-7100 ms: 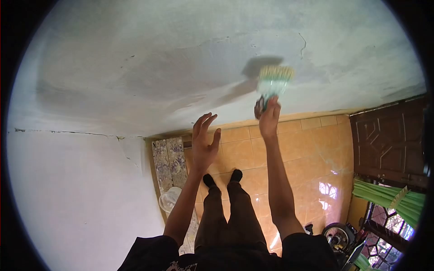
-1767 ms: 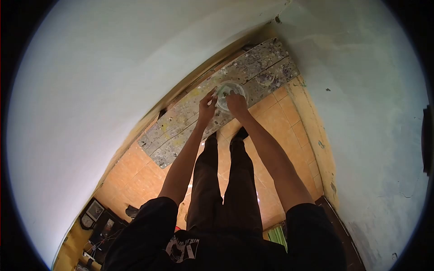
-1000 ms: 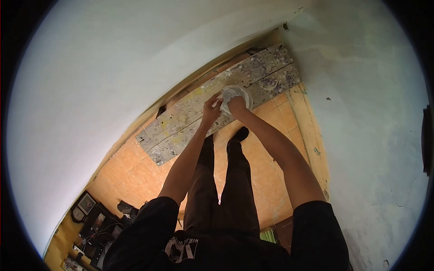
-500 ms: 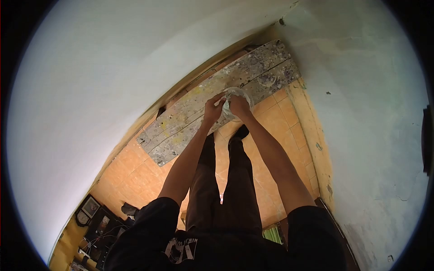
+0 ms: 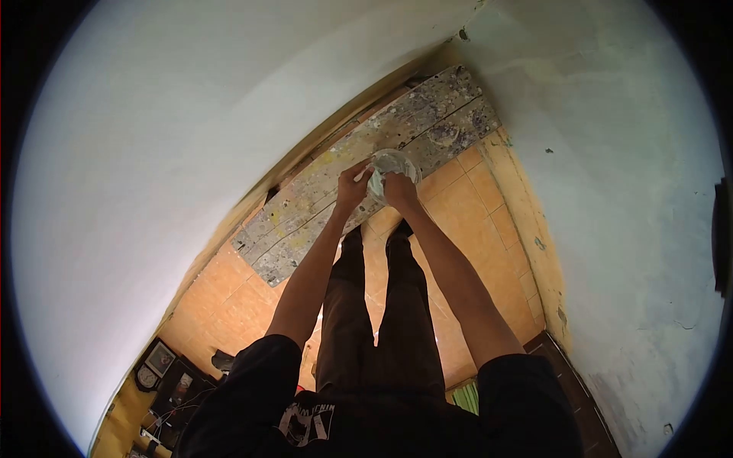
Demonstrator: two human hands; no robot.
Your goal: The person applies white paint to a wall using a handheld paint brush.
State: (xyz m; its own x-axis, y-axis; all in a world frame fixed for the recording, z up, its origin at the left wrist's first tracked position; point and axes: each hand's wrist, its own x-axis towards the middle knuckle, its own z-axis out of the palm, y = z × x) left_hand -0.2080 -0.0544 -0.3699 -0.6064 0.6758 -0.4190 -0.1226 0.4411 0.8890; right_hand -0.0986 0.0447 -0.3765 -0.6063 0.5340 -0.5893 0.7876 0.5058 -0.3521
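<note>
A round, whitish translucent tub (image 5: 394, 160) is at the near edge of a paint-spattered plank platform (image 5: 336, 164). My left hand (image 5: 353, 185) is at the tub's left side, its fingers closed on the rim. Over the near right part of the tub is my right hand (image 5: 398, 191), fingers curled together. What my right hand holds, if anything, is hidden beneath it. Pale material shows inside the tub between my hands.
A pale wall (image 5: 191, 114) runs along the platform's far left side, and another wall (image 5: 626, 191) stands to the right. Orange floor tiles (image 5: 466, 221) lie below. Dark shelving with a clock (image 5: 146, 376) is at the lower left.
My right hand has shifted slightly down and toward me, so more of the tub's inside shows. My left hand has moved a little left. The camera view has shifted slightly.
</note>
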